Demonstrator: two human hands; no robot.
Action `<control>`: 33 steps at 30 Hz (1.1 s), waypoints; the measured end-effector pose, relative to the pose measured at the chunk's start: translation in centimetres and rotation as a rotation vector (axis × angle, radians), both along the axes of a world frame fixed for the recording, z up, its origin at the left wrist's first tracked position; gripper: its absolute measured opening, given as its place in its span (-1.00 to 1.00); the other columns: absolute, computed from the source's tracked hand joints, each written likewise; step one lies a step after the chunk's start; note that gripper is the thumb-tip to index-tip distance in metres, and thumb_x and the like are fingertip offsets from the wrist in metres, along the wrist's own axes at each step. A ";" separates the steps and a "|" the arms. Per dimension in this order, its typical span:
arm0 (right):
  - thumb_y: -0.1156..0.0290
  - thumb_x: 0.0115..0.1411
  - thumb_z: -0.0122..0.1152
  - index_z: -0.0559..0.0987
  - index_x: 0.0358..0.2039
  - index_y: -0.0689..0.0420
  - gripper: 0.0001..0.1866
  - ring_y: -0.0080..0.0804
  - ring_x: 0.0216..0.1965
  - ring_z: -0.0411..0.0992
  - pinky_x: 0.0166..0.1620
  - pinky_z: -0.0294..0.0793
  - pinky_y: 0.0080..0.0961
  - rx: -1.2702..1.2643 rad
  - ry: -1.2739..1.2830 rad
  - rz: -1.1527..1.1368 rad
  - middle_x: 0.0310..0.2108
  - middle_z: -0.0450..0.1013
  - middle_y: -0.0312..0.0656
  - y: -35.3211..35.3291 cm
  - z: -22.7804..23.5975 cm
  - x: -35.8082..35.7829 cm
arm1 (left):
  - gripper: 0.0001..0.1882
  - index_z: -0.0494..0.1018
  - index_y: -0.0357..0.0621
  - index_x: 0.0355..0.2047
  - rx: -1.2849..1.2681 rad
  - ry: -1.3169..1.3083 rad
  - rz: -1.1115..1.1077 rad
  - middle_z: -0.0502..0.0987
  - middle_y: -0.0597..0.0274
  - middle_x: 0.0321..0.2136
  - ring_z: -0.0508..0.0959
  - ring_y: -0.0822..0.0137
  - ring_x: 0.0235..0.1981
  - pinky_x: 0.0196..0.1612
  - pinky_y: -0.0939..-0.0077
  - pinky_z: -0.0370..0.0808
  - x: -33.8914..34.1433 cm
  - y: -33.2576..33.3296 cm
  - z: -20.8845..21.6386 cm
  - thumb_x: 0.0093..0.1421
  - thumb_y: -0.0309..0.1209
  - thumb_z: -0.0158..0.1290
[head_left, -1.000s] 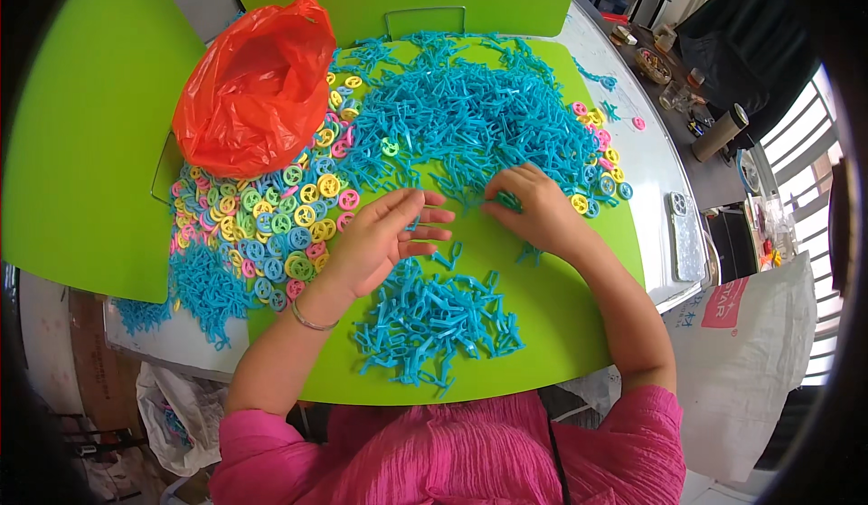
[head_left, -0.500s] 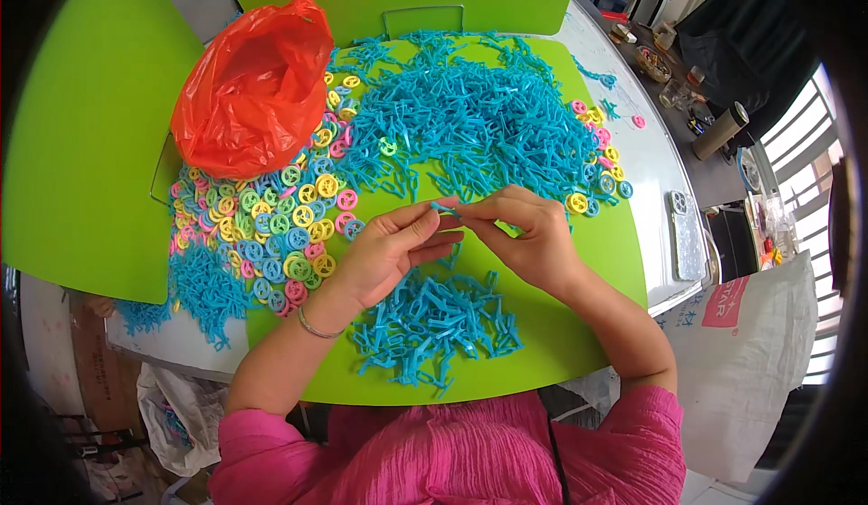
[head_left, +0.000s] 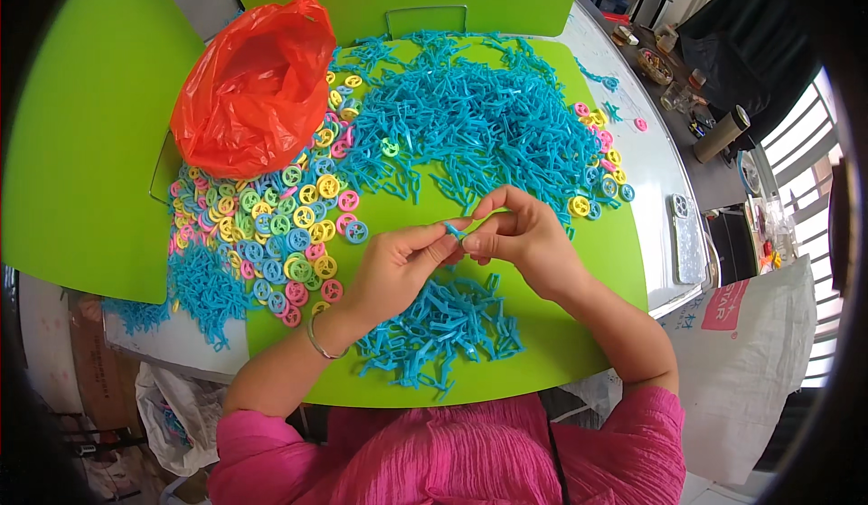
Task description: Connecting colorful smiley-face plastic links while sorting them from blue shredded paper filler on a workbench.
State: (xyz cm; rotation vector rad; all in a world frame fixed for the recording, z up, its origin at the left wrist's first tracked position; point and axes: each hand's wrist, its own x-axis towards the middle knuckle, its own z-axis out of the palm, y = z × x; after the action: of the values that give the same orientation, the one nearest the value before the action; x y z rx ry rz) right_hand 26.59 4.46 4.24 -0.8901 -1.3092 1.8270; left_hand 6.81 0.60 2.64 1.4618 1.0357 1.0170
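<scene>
My left hand [head_left: 400, 261] pinches a small blue plastic piece [head_left: 454, 231] between thumb and fingertips. Meeting it from the other side, my right hand [head_left: 529, 243] has its fingertips closed at the same piece; its far end is hidden by the fingers. Below both hands lies a small heap of blue plastic pieces [head_left: 443, 329]. Beyond them spreads a much larger heap of the same blue pieces [head_left: 479, 112]. Left of my left hand are many small spoked plastic wheels [head_left: 298, 238] in pink, yellow, green and blue.
An open red plastic bag [head_left: 253, 89] stands on the wheels at the far left. More wheels [head_left: 604, 157] edge the big heap's right side. All this rests on a green board [head_left: 579, 324]. A phone [head_left: 685, 238] lies on the white table's right side; a white sack [head_left: 741, 369] stands beside it.
My left hand has turned over and closed into a pinch on the blue piece. My right hand's fingers have curled, and both hands have drawn together.
</scene>
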 end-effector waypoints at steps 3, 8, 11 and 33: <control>0.48 0.13 0.27 0.42 -0.17 0.25 -0.71 -0.49 -0.43 0.50 -0.32 0.49 -0.59 -0.066 -0.074 0.233 -0.45 0.54 -0.15 2.0 0.5 1.2 | -0.81 0.57 -0.21 -0.20 0.087 0.144 -0.069 0.58 0.24 -0.42 0.55 0.44 -0.37 -0.25 0.60 0.46 -0.4 0.0 2.1 0.22 -0.43 0.07; 0.34 0.06 0.32 0.62 -0.37 0.12 -0.84 -0.33 -0.36 0.45 -0.28 0.45 -0.40 0.916 -0.777 -0.272 -0.45 0.51 -0.24 4.5 -1.8 1.5 | -0.88 0.62 -0.01 -0.35 0.403 0.236 -0.307 0.53 0.24 -0.39 0.54 0.25 -0.26 -0.16 0.43 0.44 -1.5 0.7 2.0 0.05 -0.42 0.23; 0.33 0.01 0.33 0.62 -0.38 0.12 -0.82 -0.24 -0.31 0.41 -0.22 0.44 -0.35 1.251 -0.986 -0.372 -0.44 0.50 -0.22 5.1 -3.8 1.2 | -0.89 0.62 -0.01 -0.40 0.564 0.376 -0.432 0.54 0.26 -0.30 0.52 0.24 -0.20 -0.12 0.38 0.43 -1.6 1.0 1.8 0.04 -0.34 0.24; 0.53 0.07 0.31 0.51 -0.18 0.18 -0.72 -0.62 -0.34 0.48 -0.23 0.48 -0.65 0.130 -0.169 -0.030 -0.38 0.50 -0.30 1.3 -1.5 -0.7 | -0.61 0.43 -0.22 0.01 -0.294 -0.238 0.039 0.55 0.30 -0.26 0.53 0.51 -0.29 -0.22 0.62 0.49 -2.2 2.8 -1.5 0.14 -0.54 0.15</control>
State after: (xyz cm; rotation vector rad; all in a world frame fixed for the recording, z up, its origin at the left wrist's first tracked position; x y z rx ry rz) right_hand 25.86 5.75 2.76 -1.0048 -1.4920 1.6521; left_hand 4.65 3.38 1.10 1.0595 0.9957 0.9921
